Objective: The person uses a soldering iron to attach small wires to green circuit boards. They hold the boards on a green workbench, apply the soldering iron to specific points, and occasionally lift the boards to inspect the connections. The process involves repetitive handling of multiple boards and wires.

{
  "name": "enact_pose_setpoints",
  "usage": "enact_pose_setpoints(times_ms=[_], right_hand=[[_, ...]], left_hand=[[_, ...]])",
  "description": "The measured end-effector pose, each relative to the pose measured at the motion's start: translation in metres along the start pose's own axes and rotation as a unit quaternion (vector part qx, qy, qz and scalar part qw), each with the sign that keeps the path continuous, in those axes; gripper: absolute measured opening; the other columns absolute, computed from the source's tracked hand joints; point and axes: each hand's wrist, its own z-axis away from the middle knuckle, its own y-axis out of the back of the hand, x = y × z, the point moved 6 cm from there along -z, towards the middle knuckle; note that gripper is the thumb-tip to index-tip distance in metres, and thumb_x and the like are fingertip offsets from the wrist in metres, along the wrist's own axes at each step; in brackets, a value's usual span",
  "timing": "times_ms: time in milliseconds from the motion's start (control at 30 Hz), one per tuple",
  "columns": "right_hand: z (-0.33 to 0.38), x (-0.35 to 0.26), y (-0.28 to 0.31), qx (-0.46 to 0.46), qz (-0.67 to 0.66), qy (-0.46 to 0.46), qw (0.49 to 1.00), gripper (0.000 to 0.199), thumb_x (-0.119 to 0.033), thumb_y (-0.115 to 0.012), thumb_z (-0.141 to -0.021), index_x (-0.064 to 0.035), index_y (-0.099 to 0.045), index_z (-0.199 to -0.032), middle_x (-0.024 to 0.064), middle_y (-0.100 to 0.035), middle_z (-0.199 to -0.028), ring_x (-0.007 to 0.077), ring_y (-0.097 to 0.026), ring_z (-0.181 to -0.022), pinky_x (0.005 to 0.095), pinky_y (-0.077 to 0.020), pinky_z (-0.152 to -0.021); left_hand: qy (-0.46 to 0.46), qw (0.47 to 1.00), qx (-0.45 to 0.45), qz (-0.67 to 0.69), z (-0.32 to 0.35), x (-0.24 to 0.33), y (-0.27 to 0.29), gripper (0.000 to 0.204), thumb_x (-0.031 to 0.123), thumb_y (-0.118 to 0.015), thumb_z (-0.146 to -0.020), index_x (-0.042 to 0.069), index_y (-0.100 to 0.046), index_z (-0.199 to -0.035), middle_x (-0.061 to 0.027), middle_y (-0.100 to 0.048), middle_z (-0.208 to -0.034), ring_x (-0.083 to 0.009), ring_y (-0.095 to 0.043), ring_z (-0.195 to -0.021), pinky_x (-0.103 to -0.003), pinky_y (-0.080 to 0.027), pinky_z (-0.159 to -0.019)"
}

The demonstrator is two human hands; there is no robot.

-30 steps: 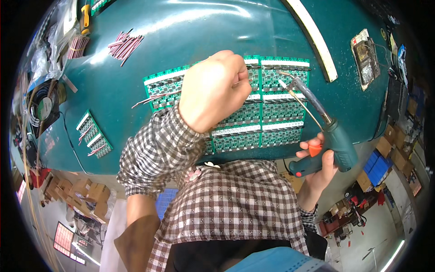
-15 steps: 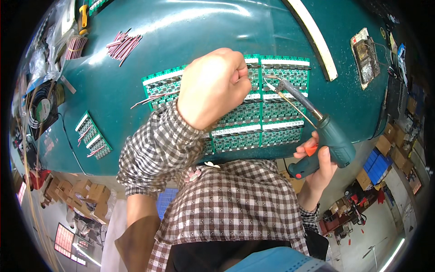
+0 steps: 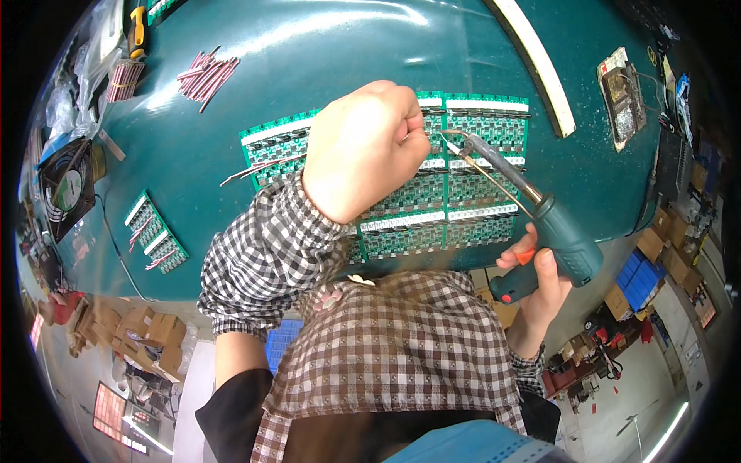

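Observation:
My right hand (image 3: 546, 284) grips a green soldering gun (image 3: 570, 243) by its handle, fingers close to its red trigger. The gun's metal barrel and thin side tube point up and left, with the tip just right of my left fingertips. Over a panel of green circuit boards (image 3: 482, 193) my left hand (image 3: 361, 150) is closed, its fingers curled in. What its fingertips pinch is hidden by the hand. A few red-and-white wires (image 3: 262, 167) stick out to the left from beneath this fist, across the boards.
Loose short wires (image 3: 207, 79) and a banded wire bundle (image 3: 125, 81) lie at the far left, near a yellow-handled screwdriver (image 3: 137, 32). A small board strip (image 3: 157, 231) and a fan (image 3: 68, 185) are on the left. A white curved strip (image 3: 532, 65) and a soldering stand (image 3: 623, 100) occupy the right.
The soldering gun's tip has moved slightly left, closer to my left fingertips. My left hand stays almost where it was, still closed.

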Motion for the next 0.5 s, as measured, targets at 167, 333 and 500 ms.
enact_pose_setpoints(times_ms=[167, 333, 500], right_hand=[[0.0005, -0.0014, -0.0023, -0.002, 0.021, 0.006, 1.000, 0.041, -0.020, -0.062, -0.083, 0.0118, -0.053, -0.107, 0.0145, -0.060, -0.076, 0.0222, -0.063, -0.064, 0.0332, -0.0567, -0.057], [0.0016, -0.0025, -0.0053, -0.007, 0.062, 0.012, 0.998, 0.044, -0.024, -0.059, -0.085, 0.0114, -0.051, -0.109, 0.0145, -0.059, -0.077, 0.0221, -0.062, -0.065, 0.0315, -0.0555, -0.057], [0.0017, -0.0032, -0.0081, 0.000, 0.066, 0.009, 0.998, 0.044, -0.025, -0.060, -0.085, 0.0116, -0.052, -0.109, 0.0147, -0.059, -0.075, 0.0218, -0.062, -0.063, 0.0313, -0.0547, -0.057]], left_hand=[[-0.003, 1.000, 0.011, 0.004, 0.0008, 0.0003, -0.0004, 0.008, 0.003, -0.063, -0.065, 0.005, -0.055, -0.066, -0.0051, -0.050, -0.061, -0.0183, -0.051, -0.054, -0.030, -0.042, -0.051], [-0.006, 1.000, 0.009, -0.003, 0.0008, 0.0009, 0.0000, 0.008, 0.003, -0.063, -0.064, 0.005, -0.055, -0.066, -0.0051, -0.050, -0.061, -0.0186, -0.051, -0.054, -0.030, -0.043, -0.051], [0.003, 1.000, 0.008, -0.007, 0.0013, 0.0002, -0.0008, 0.008, 0.003, -0.063, -0.064, 0.005, -0.055, -0.066, -0.0053, -0.050, -0.061, -0.0185, -0.051, -0.054, -0.030, -0.043, -0.051]])
